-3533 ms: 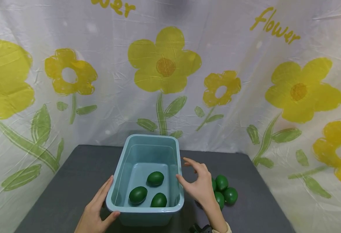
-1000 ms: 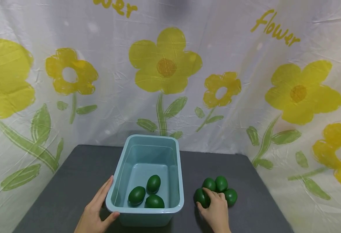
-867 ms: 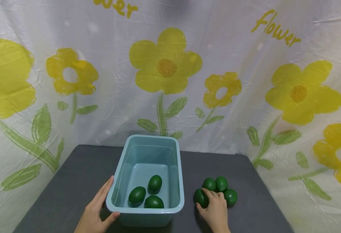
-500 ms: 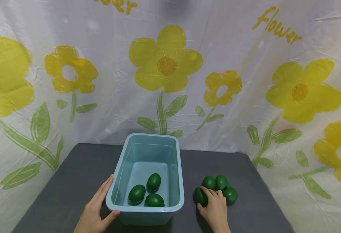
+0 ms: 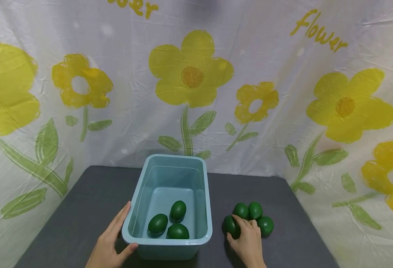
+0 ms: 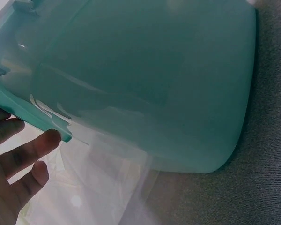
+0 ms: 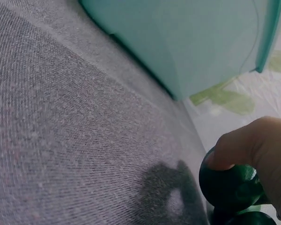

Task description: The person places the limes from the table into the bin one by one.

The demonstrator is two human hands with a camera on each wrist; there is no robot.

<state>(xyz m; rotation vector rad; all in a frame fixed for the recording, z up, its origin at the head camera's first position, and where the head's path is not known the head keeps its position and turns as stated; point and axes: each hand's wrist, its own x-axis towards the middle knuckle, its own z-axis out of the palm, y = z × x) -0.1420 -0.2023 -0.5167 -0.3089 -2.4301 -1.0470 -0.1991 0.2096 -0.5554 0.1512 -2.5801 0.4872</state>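
A pale blue-green plastic bin (image 5: 169, 242) stands on the dark grey table. Three dark green oval fruits, one of them the front fruit (image 5: 178, 231), lie toward its near end. My left hand (image 5: 110, 242) rests at the near left corner, thumb on the front rim and straight fingers along the side. In the left wrist view, its fingertips (image 6: 51, 138) touch the rim. To the right of the bin, my right hand (image 5: 247, 242) grips a dark green oval fruit (image 5: 229, 227) between thumb and fingers. Low over the cloth, that fruit shows its shadow (image 7: 164, 192) beside it.
Behind the held fruit sit more green fruits: a left one (image 5: 240, 210), a middle one (image 5: 255, 210) and a right one (image 5: 266, 226). A white curtain (image 5: 126, 123) with painted yellow flowers closes off the table's back and sides.
Since the oldest frame, my right hand has gone from the bin's right rim to the fruits and taken hold of one. Fruits in the bin have shifted. During the last second, little moves.
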